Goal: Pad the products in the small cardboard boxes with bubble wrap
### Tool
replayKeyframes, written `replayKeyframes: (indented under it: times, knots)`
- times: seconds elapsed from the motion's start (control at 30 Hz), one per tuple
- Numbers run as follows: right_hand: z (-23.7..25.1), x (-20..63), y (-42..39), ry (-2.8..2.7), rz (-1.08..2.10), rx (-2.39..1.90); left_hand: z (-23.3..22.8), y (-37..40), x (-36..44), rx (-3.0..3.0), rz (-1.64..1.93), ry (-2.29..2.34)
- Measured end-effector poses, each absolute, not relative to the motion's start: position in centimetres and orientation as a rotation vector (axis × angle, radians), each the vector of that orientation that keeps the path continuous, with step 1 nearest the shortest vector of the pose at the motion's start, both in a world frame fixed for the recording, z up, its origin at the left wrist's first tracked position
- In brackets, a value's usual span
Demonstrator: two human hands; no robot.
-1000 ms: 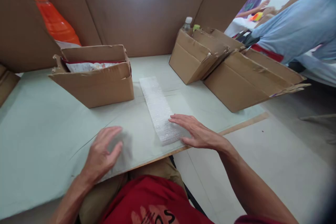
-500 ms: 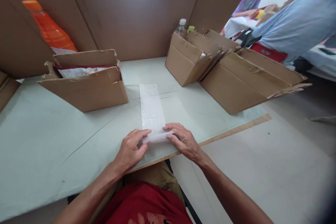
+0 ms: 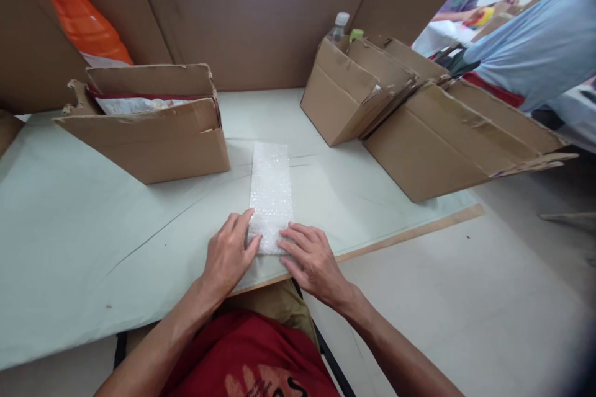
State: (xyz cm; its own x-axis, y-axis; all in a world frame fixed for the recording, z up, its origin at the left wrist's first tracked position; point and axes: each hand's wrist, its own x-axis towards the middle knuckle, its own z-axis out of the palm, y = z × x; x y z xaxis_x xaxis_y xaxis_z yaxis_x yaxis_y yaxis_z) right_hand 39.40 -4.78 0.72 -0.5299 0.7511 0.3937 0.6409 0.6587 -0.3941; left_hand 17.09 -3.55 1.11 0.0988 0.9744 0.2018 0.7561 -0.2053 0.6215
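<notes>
A long strip of white bubble wrap [image 3: 270, 189] lies flat on the pale green table [image 3: 93, 211], running away from me. My left hand [image 3: 229, 254] rests with its fingers spread on the strip's near left corner. My right hand [image 3: 311, 260] lies flat beside the near right corner, fingertips touching the edge. Neither hand grips anything.
An open cardboard box [image 3: 149, 130] with packets inside stands at the left. Two open boxes, one smaller [image 3: 347, 96] and one larger [image 3: 447, 142], stand at the right. A water bottle [image 3: 339, 26] and orange bag [image 3: 79, 12] sit behind. Brown boards wall the back. Other people work at the far right.
The strip was turned straight and its near end, pinched up by both hands half a second ago, now lies flat. Both hands have come down to press at its near corners.
</notes>
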Motion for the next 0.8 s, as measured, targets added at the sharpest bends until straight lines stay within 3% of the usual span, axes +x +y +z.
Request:
replayKeyframes:
  times: [0.2,0.33,0.53,0.8]
  knots:
    - [1.2,38.7,-3.9,-2.215,0.529,-1.093,1.7,-6.3,15.5,2.233,0.925,1.282]
    - [2.1,38.7,-4.4,-2.054,0.788,-1.206,1.8,-6.7,15.4,1.920,0.867,1.393]
    - [1.7,39.3,-5.4,-2.134,0.274,-1.129,1.2,-5.0,16.2,1.770,0.808,1.567]
    - [1.0,37.8,-2.6,-2.431,0.212,-0.984,0.6,-5.7,15.9,2.105,1.015,1.681]
